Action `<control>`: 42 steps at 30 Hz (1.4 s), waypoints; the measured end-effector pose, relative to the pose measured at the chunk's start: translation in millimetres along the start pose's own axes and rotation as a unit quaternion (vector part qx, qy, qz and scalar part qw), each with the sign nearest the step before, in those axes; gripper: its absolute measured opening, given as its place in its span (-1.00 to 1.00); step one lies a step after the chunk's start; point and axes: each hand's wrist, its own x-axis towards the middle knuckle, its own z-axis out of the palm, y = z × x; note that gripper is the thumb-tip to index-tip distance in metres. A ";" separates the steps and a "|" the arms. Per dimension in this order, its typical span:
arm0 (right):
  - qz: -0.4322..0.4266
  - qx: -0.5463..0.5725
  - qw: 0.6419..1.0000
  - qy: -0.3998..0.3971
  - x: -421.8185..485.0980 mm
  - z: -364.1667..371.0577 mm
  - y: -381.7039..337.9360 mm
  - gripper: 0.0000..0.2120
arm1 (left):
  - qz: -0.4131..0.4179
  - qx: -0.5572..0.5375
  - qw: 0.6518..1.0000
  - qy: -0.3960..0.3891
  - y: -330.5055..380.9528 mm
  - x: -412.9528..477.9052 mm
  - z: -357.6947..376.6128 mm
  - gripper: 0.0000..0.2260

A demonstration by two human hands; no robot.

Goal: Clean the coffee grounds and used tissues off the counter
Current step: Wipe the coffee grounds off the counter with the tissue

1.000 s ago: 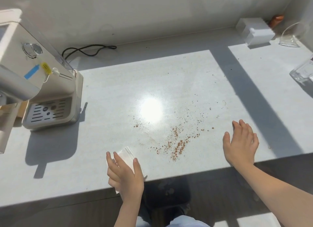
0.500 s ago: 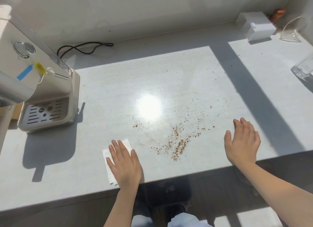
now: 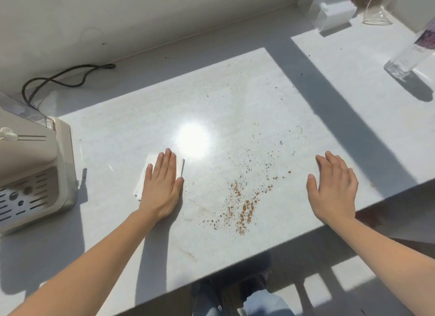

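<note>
Brown coffee grounds (image 3: 243, 203) lie scattered over the white counter (image 3: 235, 99), thickest near its front edge. My left hand (image 3: 162, 186) presses flat on a folded white tissue (image 3: 144, 176), fingers straight, just left of the grounds. Only the tissue's left side and top right corner show from under the hand. My right hand (image 3: 334, 188) rests flat on the counter to the right of the grounds, fingers spread, holding nothing.
A beige coffee machine (image 3: 33, 174) stands at the left with its black cord (image 3: 61, 77) looped behind. At the back right are a white box (image 3: 327, 8), a clear glass piece (image 3: 379, 11) and a glass bottle (image 3: 409, 54). The counter's front edge runs just below my wrists.
My left hand went from gripping the tissue at the counter's edge to pressing it flat, then slid it farther onto the counter toward the back. My right hand stayed in place.
</note>
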 end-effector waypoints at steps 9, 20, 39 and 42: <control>0.009 0.000 1.000 -0.004 -0.3 2.0 0.2 -0.49 | 0.081 -0.023 0.996 -0.039 99.9 -81.5 50.7 -0.45; 0.010 0.013 1.000 -0.007 -0.2 -0.6 -0.2 -0.49 | 0.018 -0.292 0.956 0.022 26.7 -96.5 8.6 -0.53; -0.009 0.023 1.000 0.001 -0.8 -2.6 0.0 -0.49 | -0.093 -0.115 0.988 0.051 155.8 -107.6 66.6 -0.44; -0.010 0.029 1.000 0.006 -1.2 -3.2 -0.2 -0.49 | -0.122 -0.113 0.983 0.072 127.8 -118.7 62.6 -0.45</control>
